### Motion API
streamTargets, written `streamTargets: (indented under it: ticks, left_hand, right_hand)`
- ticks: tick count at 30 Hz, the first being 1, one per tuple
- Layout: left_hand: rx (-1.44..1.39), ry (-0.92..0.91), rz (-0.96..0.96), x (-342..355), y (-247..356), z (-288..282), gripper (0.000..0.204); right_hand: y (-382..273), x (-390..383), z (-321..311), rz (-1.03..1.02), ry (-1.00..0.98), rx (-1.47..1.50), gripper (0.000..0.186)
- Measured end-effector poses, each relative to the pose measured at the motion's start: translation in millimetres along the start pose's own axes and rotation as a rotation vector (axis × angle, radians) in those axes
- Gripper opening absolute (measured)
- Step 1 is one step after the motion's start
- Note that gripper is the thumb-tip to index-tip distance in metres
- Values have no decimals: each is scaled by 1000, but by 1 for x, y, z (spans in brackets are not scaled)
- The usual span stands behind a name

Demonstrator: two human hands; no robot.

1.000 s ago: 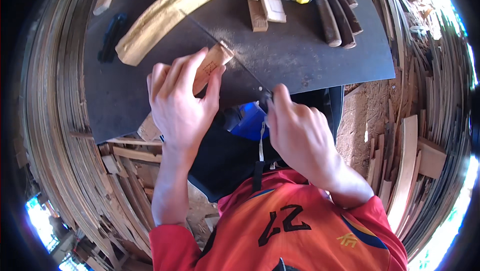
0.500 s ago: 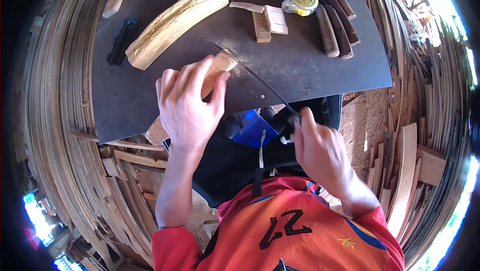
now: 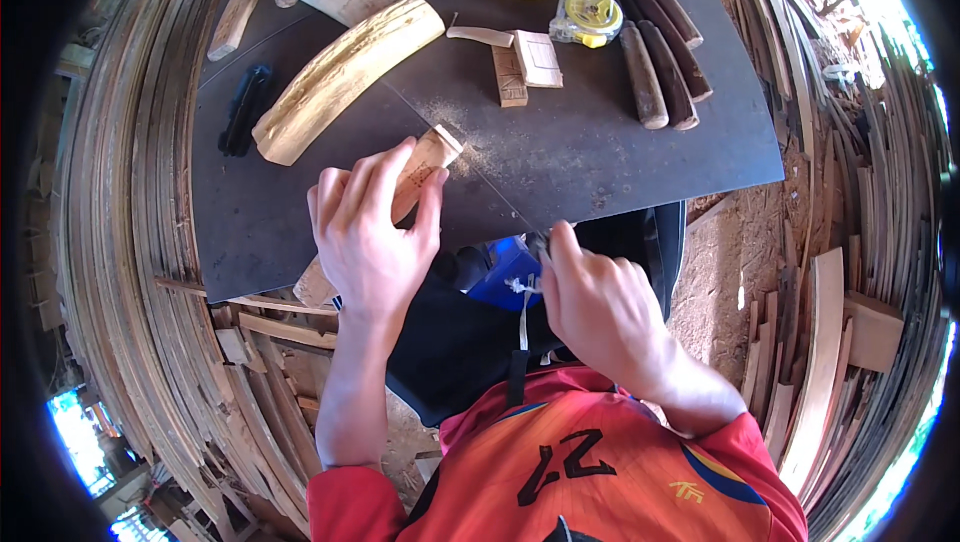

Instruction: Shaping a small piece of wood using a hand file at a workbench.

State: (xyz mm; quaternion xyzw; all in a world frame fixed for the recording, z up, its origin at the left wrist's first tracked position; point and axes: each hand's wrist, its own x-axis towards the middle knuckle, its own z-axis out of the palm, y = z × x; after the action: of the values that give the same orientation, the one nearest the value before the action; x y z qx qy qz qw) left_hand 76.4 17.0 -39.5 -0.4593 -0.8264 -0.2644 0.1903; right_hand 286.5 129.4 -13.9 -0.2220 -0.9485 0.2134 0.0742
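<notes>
Clamping a wood block (image 3: 428, 160) on the desk (image 3: 650, 174) in a tight grip of the left hand (image 3: 367, 227), seemingly for steadiness; clasping a thin saw (image 3: 537, 241) in the right hand (image 3: 603, 299), with its blade across the block's end.

the small wood block (image 3: 432, 154) is showing pale tan with dark markings; the thin blade (image 3: 497, 191) is looking dark grey. the curved wood piece (image 3: 345, 80) is gleaming a streaked golden yellow. the tabletop (image 3: 640, 157) is appearing charcoal, the tape measure (image 3: 588, 14) is showing yellow and grey, and the shirt (image 3: 640, 477) is blending red and orange with blue and yellow trim.
</notes>
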Motion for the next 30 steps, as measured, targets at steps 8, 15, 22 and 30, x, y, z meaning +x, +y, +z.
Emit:
streamTargets:
  ticks: [8, 15, 22, 30]
  left_hand:
    - [-11, -23, -61, 2, 2, -3, 32]
    - [-24, -19, -22, 0, 1, -2, 33]
    - [8, 18, 12, 2, 1, -2, 33]
    - [45, 14, -54, 1, 0, 0, 32]
  right_hand:
    - [3, 21, -4, -26, -29, -86, 17]
    - [16, -41, -23, 167, -167, 35, 17]
    - [-4, 8, 1, 3, -43, -17, 19]
    - [20, -31, -13, 70, -94, 65, 18]
